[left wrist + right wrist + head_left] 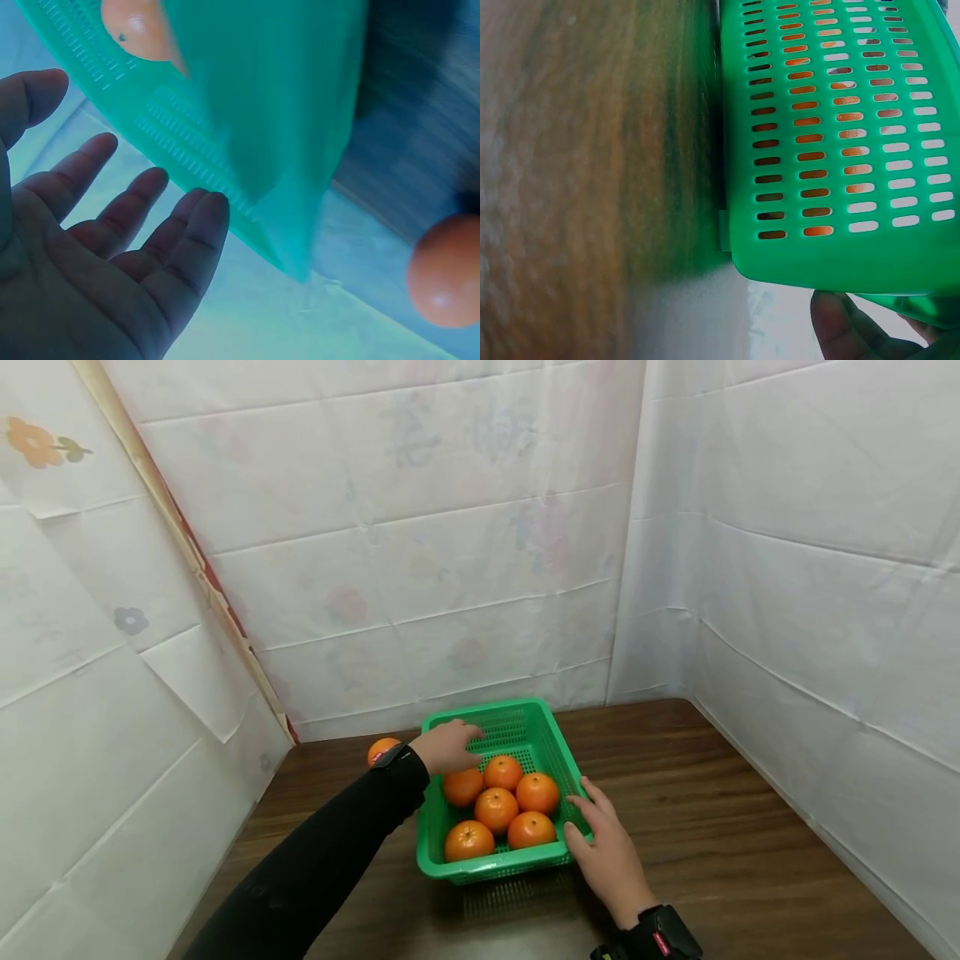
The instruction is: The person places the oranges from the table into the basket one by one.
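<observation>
A green slotted plastic basket [498,864] stands on the table with several oranges [496,811] in its near part. My left hand [448,747] hovers over the basket's left side, fingers spread. In the left wrist view the palm of this hand [112,255] holds nothing. One more orange [382,748] lies outside, left of the basket, partly behind my left wrist; it also shows as a blurred orange [450,271]. My right hand [609,852] rests at the basket's near right corner with loose fingers over the rim; its thumb [832,319] shows by the basket's corner.
The brown wood-grain table [750,835] extends on both sides of the basket. White sheeting [420,543] hangs behind and at both sides, close to the table's edges. A tan strip [187,552] slants down at the left corner.
</observation>
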The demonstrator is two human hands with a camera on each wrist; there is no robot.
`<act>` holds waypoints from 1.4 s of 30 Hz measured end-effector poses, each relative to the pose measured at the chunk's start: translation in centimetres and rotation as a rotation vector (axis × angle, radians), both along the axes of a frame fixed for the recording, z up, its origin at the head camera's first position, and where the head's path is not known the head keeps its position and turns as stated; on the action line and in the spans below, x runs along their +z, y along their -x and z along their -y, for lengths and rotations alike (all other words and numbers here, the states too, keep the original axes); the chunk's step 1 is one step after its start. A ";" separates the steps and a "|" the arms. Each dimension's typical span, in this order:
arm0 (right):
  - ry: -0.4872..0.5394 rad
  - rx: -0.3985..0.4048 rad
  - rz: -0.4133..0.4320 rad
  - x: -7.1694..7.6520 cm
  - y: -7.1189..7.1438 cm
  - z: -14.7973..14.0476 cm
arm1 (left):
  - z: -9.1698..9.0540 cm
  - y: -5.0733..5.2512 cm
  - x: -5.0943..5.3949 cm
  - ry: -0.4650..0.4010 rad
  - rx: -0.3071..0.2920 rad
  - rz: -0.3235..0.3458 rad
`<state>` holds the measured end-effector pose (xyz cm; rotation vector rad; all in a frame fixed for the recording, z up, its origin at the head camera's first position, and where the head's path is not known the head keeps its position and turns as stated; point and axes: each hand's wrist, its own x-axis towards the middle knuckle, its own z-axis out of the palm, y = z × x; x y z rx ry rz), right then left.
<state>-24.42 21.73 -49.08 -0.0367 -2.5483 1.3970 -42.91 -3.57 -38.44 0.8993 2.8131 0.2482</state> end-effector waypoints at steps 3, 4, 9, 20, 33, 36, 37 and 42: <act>0.005 -0.004 0.001 -0.1 0.0 0.0 | 0.8 0.1 -0.4 -0.010 0.007 0.004; 0.009 -0.003 0.002 -0.1 0.0 -0.1 | 1.1 0.1 -0.5 -0.011 0.010 0.003; 0.017 0.004 0.009 -0.2 0.1 -0.1 | 2.3 0.0 -0.8 -0.055 0.027 0.013; 0.011 0.020 -0.017 -0.3 0.0 -0.1 | 4.7 -0.3 -3.2 -0.153 0.036 -0.118; 0.009 0.022 0.001 0.0 0.1 -0.1 | 7.3 -1.4 -5.7 -0.283 0.100 -0.111; 0.008 0.017 -0.005 0.0 0.1 -0.1 | 8.0 -0.9 -6.1 -0.320 0.109 -0.092; 0.008 0.018 -0.006 0.0 0.1 -0.1 | 8.2 -0.8 -6.2 -0.331 0.114 -0.093; 0.010 0.018 -0.004 -0.1 0.0 -0.1 | 9.4 -0.4 -6.6 -0.382 0.131 -0.089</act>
